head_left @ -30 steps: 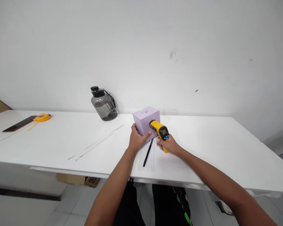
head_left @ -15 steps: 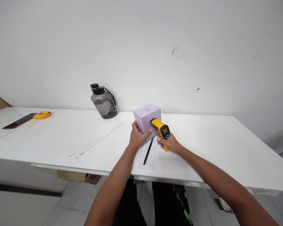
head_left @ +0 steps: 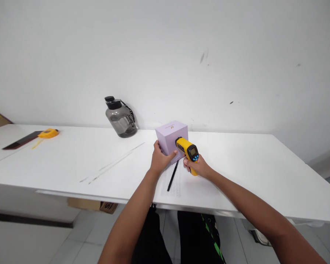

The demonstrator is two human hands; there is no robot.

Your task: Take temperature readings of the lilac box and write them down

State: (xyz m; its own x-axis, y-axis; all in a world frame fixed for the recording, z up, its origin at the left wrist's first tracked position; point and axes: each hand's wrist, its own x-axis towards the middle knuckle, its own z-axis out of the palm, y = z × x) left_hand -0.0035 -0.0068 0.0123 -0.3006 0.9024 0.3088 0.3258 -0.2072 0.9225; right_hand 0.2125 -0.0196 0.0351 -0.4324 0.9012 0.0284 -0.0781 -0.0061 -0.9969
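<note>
A lilac box [head_left: 170, 137] with a small gold mark on its top is tilted slightly on the table. My left hand [head_left: 162, 158] grips its left side and lower front, thumb across the front face. In my right hand [head_left: 197, 165] is a yellow and black infrared thermometer [head_left: 185, 146], fingers wrapped round its handle. Its nose points at the box's front face, very close; whether it touches I cannot tell. The small screen and blue buttons face me. Below the box a black pen [head_left: 172, 176] lies on a sheet of printed paper [head_left: 178, 187].
A grey transparent water bottle [head_left: 121, 121] with a black cap stands near the wall, left of the box. Farther left on the white table [head_left: 60, 161] lie a yellow tape measure [head_left: 48, 133] and a dark flat strip [head_left: 23, 140]. Cardboard [head_left: 84, 204] shows under the table.
Both hands, the box and the thermometer keep practically the same positions. Only the view has shifted very slightly.
</note>
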